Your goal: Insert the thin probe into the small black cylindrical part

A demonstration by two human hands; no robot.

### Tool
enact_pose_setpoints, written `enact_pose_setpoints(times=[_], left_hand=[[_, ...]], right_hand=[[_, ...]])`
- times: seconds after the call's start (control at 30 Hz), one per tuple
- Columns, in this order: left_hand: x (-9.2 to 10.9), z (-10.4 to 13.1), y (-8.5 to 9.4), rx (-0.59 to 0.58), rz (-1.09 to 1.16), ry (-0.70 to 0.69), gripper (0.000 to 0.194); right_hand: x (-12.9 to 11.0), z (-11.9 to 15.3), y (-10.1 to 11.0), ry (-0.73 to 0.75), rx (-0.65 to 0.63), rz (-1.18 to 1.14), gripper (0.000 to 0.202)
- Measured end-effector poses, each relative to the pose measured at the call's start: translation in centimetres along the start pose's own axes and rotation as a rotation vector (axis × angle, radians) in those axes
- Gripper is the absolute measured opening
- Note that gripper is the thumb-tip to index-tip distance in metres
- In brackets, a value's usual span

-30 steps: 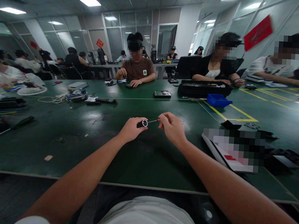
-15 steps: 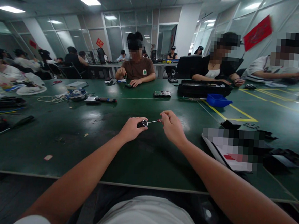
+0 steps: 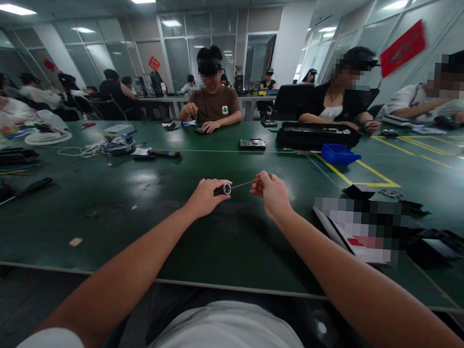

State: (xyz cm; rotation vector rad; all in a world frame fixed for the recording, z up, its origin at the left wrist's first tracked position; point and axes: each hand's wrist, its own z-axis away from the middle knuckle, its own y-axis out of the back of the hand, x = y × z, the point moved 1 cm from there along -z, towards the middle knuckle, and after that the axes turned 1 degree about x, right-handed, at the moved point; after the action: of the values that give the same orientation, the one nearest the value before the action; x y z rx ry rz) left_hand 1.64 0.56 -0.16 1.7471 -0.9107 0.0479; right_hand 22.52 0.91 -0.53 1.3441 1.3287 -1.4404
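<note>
My left hand [image 3: 203,197] is closed around a short black cylinder [image 3: 226,189] with a silver ring and dark centre on the end facing me; its exact kind I cannot make out. Between the thumb and fingertips of my right hand [image 3: 272,195] is a thin screwdriver [image 3: 242,185], its handle mostly hidden by the fingers. The slim metal shaft points left, its tip at the ringed end of the cylinder. Whether the tip touches a screw is too small to tell. Both hands are held above the green table [image 3: 194,256].
Right of my right arm lies a white booklet [image 3: 364,249], partly blurred out, beside black plastic pieces [image 3: 435,249]. Farther off are a hard drive [image 3: 252,143], a blue tray [image 3: 340,154] and a long black casing [image 3: 318,136]. A co-worker [image 3: 215,101] sits opposite.
My right hand has turned and shifted slightly right, its fingers now curled over the screwdriver's handle. My left hand and the cylinder have barely moved.
</note>
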Motion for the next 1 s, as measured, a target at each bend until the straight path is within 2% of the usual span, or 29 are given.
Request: enact_pose_setpoints(times=[0.17,0.43,0.6,0.7,0.83,1.0], left_hand=[[0.1,0.0,-0.2,0.007,0.004,-0.004,0.039],[0.2,0.1,-0.2,-0.006,0.02,0.015,0.039],[0.2,0.1,-0.2,0.0,0.012,0.063,0.04],[0.2,0.2,-0.1,-0.002,0.004,0.073,0.039],[0.3,0.2,-0.1,-0.016,0.006,0.076,0.039],[0.3,0.2,-0.1,0.008,0.03,0.081,0.04]], right_hand=[[-0.6,1.2,-0.7,0.146,-0.005,0.112,0.026],[-0.9,1.5,-0.6,0.217,-0.036,0.196,0.026],[-2.2,2.0,-0.3,0.301,-0.033,0.461,0.037],[-2.2,2.0,-0.3,0.345,-0.073,0.462,0.027],[-1.9,1.8,-0.2,0.322,-0.12,0.397,0.013],[-1.9,1.8,-0.3,0.346,-0.093,0.505,0.036]])
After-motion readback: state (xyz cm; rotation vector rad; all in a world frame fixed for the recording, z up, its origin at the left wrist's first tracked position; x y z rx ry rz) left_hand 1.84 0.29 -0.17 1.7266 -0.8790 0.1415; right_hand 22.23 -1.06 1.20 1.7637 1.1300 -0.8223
